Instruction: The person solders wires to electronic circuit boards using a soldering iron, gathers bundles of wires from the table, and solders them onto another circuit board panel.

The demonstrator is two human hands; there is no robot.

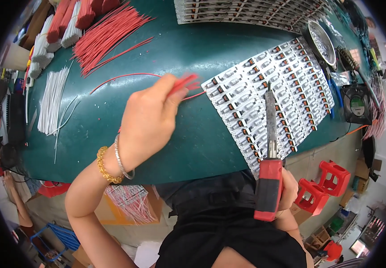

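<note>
Green covers the bench (193,147), where the left hand (150,118) at centre frame pinches short red wires (185,84), the right hand (287,190) at lower right grips a red-handled soldering iron (270,147) over white circuit-board panels (269,89), and a round metal dish (322,42) of small bits sits upper right.

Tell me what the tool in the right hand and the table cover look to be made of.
The soldering iron in the right hand: red handle, likely glossy plastic; the shaft looks like dull grey, worn metal. The table cover: dark green, smooth with a soft sheen, probably a rubber or vinyl mat.
</note>
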